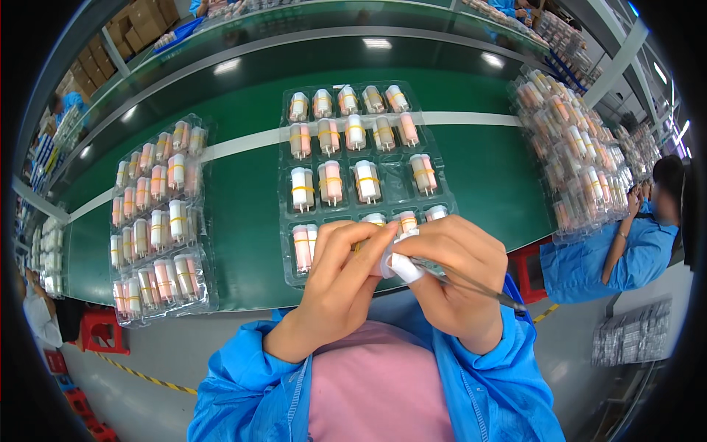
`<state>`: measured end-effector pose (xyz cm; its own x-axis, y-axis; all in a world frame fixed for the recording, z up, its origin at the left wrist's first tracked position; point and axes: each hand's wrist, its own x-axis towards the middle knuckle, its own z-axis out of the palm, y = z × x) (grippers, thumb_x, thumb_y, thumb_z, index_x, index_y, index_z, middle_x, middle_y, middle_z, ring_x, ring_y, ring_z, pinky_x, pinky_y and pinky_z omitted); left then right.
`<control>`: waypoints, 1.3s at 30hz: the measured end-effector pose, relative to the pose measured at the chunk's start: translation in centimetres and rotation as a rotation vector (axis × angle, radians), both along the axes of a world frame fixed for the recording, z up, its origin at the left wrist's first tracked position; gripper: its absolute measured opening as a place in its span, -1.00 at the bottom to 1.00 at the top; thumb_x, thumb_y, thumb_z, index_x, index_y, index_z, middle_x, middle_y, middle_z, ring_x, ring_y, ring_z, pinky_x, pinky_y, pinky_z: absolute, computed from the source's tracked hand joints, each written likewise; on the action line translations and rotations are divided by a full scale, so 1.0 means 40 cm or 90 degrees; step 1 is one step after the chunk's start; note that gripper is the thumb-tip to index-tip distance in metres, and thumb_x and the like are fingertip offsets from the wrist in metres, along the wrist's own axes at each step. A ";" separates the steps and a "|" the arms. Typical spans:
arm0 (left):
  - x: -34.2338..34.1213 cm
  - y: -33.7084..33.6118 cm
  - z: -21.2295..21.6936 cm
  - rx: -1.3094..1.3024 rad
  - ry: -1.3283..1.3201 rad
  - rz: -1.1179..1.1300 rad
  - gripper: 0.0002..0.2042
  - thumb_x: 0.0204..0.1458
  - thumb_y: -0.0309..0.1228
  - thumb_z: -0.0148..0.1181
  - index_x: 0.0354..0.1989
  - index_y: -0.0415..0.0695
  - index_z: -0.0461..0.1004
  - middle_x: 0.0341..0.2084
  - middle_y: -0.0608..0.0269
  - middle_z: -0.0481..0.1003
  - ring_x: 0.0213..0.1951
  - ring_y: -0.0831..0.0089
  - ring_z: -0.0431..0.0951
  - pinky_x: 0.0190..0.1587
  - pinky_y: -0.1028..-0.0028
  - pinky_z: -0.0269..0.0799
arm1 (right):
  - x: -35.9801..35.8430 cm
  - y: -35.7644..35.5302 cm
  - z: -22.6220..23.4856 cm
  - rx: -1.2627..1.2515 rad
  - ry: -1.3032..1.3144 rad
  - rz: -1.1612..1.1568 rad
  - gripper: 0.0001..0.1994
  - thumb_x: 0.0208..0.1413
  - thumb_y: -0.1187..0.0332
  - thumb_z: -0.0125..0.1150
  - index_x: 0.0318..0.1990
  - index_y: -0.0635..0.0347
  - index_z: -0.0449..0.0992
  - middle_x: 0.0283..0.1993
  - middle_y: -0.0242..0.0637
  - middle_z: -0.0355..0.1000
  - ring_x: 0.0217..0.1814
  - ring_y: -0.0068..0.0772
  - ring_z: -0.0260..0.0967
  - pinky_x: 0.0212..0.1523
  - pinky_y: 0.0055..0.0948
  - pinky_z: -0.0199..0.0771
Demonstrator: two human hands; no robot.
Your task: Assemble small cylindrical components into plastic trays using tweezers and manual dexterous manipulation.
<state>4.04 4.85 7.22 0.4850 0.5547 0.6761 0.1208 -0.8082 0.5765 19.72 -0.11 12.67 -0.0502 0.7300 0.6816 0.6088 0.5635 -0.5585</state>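
Close to my chest, over the near edge of the middle clear plastic tray (283, 158), both my hands meet. Between the fingertips of my left hand (335, 269) is a small translucent-capped cylinder (386, 259), mostly covered by the fingers. My right hand (464, 276) is closed at the cylinder's top. It also holds a thin metal tool (471, 283), perhaps tweezers, slanting out to the lower right. A white wrap (405, 268) covers my right thumb tip. The tray carries rows of pink, white and grey cylinder bundles (331, 183) with yellow bands; one third-row pocket shows bare plastic.
Stacked trays of similar bundles stand at left (158, 228) and right (571, 155) on the green work surface (247, 184). A co-worker in blue (611, 250) sits at the right. Red stools (103, 329) are at the lower left, and a rail spans the far side.
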 end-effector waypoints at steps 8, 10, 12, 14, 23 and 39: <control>-0.009 -0.017 0.002 -0.274 -0.154 -0.147 -0.43 -0.20 -0.72 0.19 0.12 -0.32 0.31 -0.11 0.03 0.34 -0.14 0.31 0.39 -0.24 0.52 0.38 | 0.015 -0.027 -0.038 -0.024 0.345 0.002 -0.81 -0.15 0.60 0.27 -0.30 0.37 0.54 -0.33 -0.11 0.46 -0.35 -0.43 0.41 -0.37 -0.58 0.42; -0.008 -0.019 0.002 -0.293 -0.171 -0.163 -0.44 -0.17 -0.71 0.20 0.12 -0.32 0.30 -0.10 0.03 0.33 -0.12 0.34 0.38 -0.23 0.54 0.38 | 0.013 -0.035 -0.040 -0.058 0.389 0.008 -0.81 -0.13 0.61 0.26 -0.28 0.39 0.52 -0.30 -0.11 0.44 -0.33 -0.43 0.42 -0.36 -0.58 0.47; -0.008 -0.021 0.003 -0.312 -0.187 -0.169 -0.46 -0.16 -0.69 0.20 0.11 -0.33 0.32 -0.09 0.02 0.33 -0.11 0.35 0.38 -0.19 0.54 0.38 | 0.010 -0.039 -0.043 -0.071 0.439 0.033 -0.80 -0.10 0.62 0.23 -0.25 0.43 0.51 -0.26 -0.10 0.41 -0.30 -0.41 0.45 -0.34 -0.56 0.54; -0.015 -0.013 0.002 -0.278 -0.152 -0.167 -0.47 -0.15 -0.68 0.22 0.10 -0.32 0.30 -0.08 0.01 0.33 -0.08 0.35 0.38 -0.15 0.52 0.38 | 0.008 -0.039 -0.041 -0.071 0.472 0.056 -0.80 -0.07 0.64 0.20 -0.23 0.45 0.49 -0.23 -0.10 0.39 -0.26 -0.36 0.47 -0.31 -0.53 0.59; -0.004 -0.020 -0.020 -0.365 -0.219 -0.254 -0.48 -0.09 -0.65 0.22 0.07 -0.26 0.17 0.00 -0.02 0.29 0.07 0.31 0.33 -0.07 0.45 0.40 | -0.003 -0.042 -0.064 -0.119 0.515 0.072 -0.81 -0.02 0.65 0.16 -0.20 0.45 0.49 -0.19 -0.07 0.39 -0.22 -0.31 0.49 -0.23 -0.48 0.59; 0.000 -0.020 -0.012 -0.177 -0.123 -0.083 -0.41 -0.20 -0.74 0.16 0.13 -0.30 0.25 -0.05 -0.07 0.29 -0.10 0.11 0.32 -0.08 0.35 0.32 | -0.031 -0.032 -0.056 -0.013 0.289 0.015 -0.83 -0.13 0.53 0.33 -0.31 0.31 0.55 -0.35 -0.15 0.52 -0.35 -0.33 0.48 -0.33 -0.51 0.44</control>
